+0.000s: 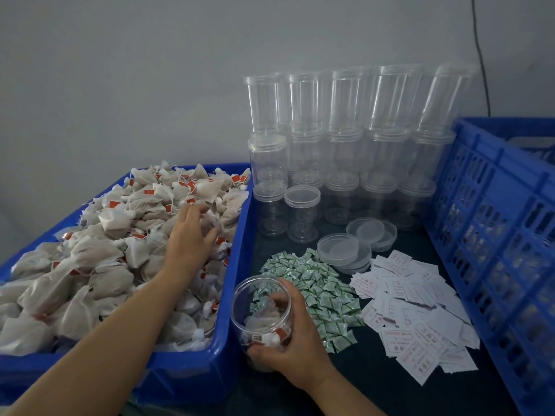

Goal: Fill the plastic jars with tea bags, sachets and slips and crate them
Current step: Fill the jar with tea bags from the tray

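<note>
Nearest the camera, the right hand [295, 340] wraps around a clear plastic jar [261, 313], fingers and thumb closed on its round wall. This jar is tilted, its open mouth facing the camera, and holds a few tea bags at the bottom. It sits just beside the blue tray [231, 295].

Left hand [189, 235] reaches into the tray, fingers curled narrow around one tea bag on the heap of tea bags [105, 250]. Bags are off-white, crumpled mesh pouches with strings and red tags; they fill the tray.

Green-and-white sachets [318, 292] lie in a loose pile on the dark table [375, 382]. White printed slips [414, 313] are scattered beside them. Clear round lids [345, 250] lie near stacked empty jars [345, 139], which stand against a plain grey wall [120, 70]. A blue lattice crate [495, 235] stands at right.
</note>
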{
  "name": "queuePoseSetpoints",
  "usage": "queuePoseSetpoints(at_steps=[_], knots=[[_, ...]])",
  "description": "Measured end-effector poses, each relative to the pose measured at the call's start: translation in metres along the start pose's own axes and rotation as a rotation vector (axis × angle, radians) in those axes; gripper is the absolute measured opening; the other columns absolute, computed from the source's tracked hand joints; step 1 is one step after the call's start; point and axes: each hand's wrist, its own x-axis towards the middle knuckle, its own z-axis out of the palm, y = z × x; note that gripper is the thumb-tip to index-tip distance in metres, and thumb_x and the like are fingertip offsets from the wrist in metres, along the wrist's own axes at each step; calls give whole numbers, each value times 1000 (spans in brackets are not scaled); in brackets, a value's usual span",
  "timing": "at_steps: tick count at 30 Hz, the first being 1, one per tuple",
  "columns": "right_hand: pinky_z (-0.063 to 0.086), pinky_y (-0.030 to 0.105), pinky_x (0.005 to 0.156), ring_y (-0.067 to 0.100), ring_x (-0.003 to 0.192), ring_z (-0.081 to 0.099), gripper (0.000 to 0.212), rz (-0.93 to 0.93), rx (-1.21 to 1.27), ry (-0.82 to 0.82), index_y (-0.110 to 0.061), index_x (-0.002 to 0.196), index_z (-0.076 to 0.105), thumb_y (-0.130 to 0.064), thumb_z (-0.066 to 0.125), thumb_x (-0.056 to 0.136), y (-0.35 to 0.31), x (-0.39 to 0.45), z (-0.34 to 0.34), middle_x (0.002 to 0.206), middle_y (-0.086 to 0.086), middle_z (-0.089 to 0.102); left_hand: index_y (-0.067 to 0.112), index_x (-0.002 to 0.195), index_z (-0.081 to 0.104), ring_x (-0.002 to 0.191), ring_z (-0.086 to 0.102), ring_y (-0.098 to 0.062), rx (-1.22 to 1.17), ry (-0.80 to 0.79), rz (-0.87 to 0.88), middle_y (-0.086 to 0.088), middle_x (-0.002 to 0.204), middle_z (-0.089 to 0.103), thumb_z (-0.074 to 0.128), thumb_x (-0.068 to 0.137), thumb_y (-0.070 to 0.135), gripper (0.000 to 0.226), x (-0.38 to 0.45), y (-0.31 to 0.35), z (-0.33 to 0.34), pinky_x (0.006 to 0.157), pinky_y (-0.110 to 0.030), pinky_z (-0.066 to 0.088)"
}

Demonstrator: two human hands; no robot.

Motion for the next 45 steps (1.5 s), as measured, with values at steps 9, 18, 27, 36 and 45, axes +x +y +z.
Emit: queuePoseSetpoints(at_steps=[9,18,27,36,45], knots=[[50,38,104,4,126,52,104,9,0,3,-77,131,21,-57,86,53,-2,-1,0,137,-25,45,8,119,45,94,47,-15,-105,63,32,-3,112,39,72,80,5,48,3,11,-10,81,-34,49],[51,37,104,4,126,53,104,8,31,-19,-72,134,23,-54,88,55,-1,0,-1,131,-37,43,6,86,66,99,49,-12,18,-95,181,-5,112,58,73,80,13,12,10,36,-50,85,-23,37],[53,42,100,9,125,57,108,-3,65,-29,-56,144,29,-45,92,58,-5,2,-4,134,-23,50,37,74,46,65,52,3,97,-500,311,14,70,55,59,87,37,19,-27,92,-74,56,-11,40],[53,39,100,2,127,55,105,-25,67,-37,-73,135,22,-45,90,60,-5,1,-4,141,-25,49,40,73,29,77,39,4,287,-835,469,27,82,35,54,90,32,31,-69,90,-46,65,-8,30],[52,42,101,4,127,55,110,-7,47,-42,-64,143,22,-42,92,60,-5,2,-5,144,-18,51,27,100,58,92,58,-10,482,-959,494,10,101,59,50,89,23,14,-59,105,-37,75,-25,46]])
